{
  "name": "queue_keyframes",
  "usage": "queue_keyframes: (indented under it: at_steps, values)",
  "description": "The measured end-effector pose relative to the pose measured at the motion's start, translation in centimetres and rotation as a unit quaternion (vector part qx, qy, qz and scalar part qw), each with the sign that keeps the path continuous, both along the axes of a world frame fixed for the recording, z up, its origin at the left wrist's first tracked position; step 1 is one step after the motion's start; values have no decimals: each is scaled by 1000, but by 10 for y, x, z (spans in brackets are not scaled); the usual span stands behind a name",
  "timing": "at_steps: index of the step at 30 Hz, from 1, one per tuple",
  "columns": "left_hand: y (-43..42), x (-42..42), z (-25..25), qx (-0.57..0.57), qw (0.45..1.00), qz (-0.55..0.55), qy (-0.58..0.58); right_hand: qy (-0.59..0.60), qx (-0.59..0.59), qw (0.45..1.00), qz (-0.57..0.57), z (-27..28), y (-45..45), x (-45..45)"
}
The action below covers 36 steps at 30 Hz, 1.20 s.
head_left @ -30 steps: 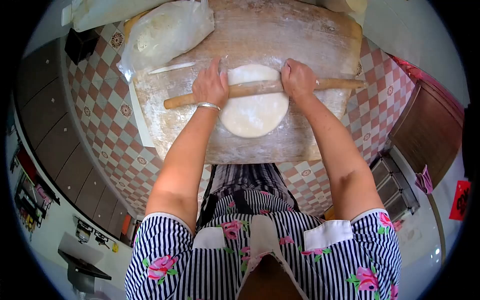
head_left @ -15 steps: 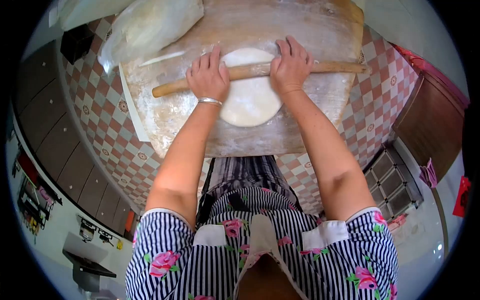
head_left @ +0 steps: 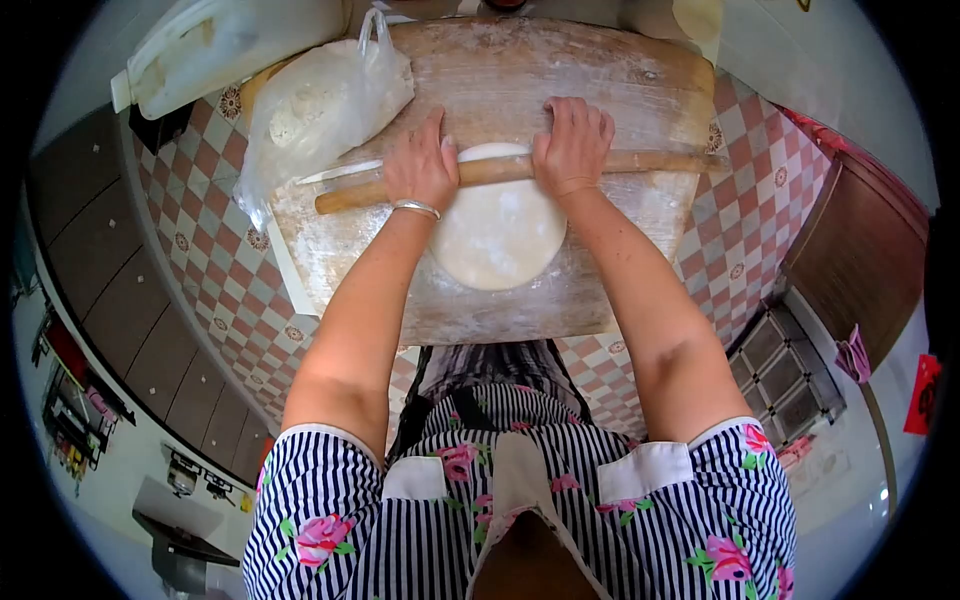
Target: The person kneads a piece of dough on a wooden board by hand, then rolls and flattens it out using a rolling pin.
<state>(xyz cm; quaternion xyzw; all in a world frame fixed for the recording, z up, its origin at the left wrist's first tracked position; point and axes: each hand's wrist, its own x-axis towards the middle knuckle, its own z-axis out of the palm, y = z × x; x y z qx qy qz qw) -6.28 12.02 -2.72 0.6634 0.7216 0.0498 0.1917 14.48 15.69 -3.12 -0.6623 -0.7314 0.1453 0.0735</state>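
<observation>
A wooden rolling pin (head_left: 495, 170) lies across the upper part of a round, flat sheet of white dough (head_left: 498, 238). Over the pin's left part, my left hand (head_left: 422, 168) is closed with its fingers over the far side. My right hand (head_left: 574, 150) holds the pin just right of the dough, its fingers reaching over it. Both hands hide parts of the pin. Under the dough is a floured wooden board (head_left: 500, 75). A clear plastic bag (head_left: 325, 110) with pale dough inside sits at the board's upper left.
A large translucent container (head_left: 225, 50) stands beyond the bag at the upper left. Checkered floor tiles (head_left: 730, 225) show around the board. On the right is a brown door or panel (head_left: 860, 260). A metal rack (head_left: 785, 370) stands below it.
Since half a second ago, the pin, dough and board appear lower in view. The pin now crosses nearer the dough's far edge. From one second ago, my right hand's fingers have straightened.
</observation>
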Motion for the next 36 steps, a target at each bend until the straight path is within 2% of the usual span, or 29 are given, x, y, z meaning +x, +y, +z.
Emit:
queue_keyframes:
  at_steps: [3,6,9,12,15,16,18,19,21,22,23,24,26,28,31,32,35,36]
  values:
    - [8,-2,-8,55,998,5,-17,-3,37,999,6,-7,9,1]
    - [21,0,0,57,998,24,-32,-1,49,999,2,-10,18,1]
    - [16,2,0,134,989,52,-31,8,46,999,-15,-12,25,-2]
    - [-35,20,-1,296,952,75,-20,21,55,998,-27,-23,41,3]
    - [-86,35,-4,200,928,279,-143,27,57,998,1,-19,27,3]
    - [-85,32,0,133,932,301,-155,24,57,998,18,-17,20,4]
    - [-88,18,10,-18,924,337,-177,30,89,985,145,-10,-12,21]
    - [-90,10,3,-33,920,327,-213,29,106,972,206,-5,-25,35]
    - [-96,-9,-20,-57,906,308,-284,19,12,974,224,8,-44,63]
    - [-107,-10,-26,-26,909,309,-278,14,-37,972,233,16,-54,74]
    - [-124,-8,-31,-64,914,324,-235,5,-44,967,250,23,-65,82]
    - [-145,-1,-20,-100,916,339,-189,-1,-49,962,268,31,-74,89]
    - [-199,16,2,-87,899,378,-201,-7,-54,955,290,39,-105,88]
    - [-243,27,24,68,906,367,-201,-7,-51,954,295,46,-142,87]
    - [-240,16,41,213,958,190,-35,12,-11,966,256,57,-174,77]
    - [-238,7,24,179,965,185,-50,14,21,971,236,49,-179,79]
    - [-237,-12,-16,63,982,179,2,-49,101,989,98,37,-185,65]
    - [-229,-11,-16,87,981,173,17,-53,106,989,87,29,-184,63]
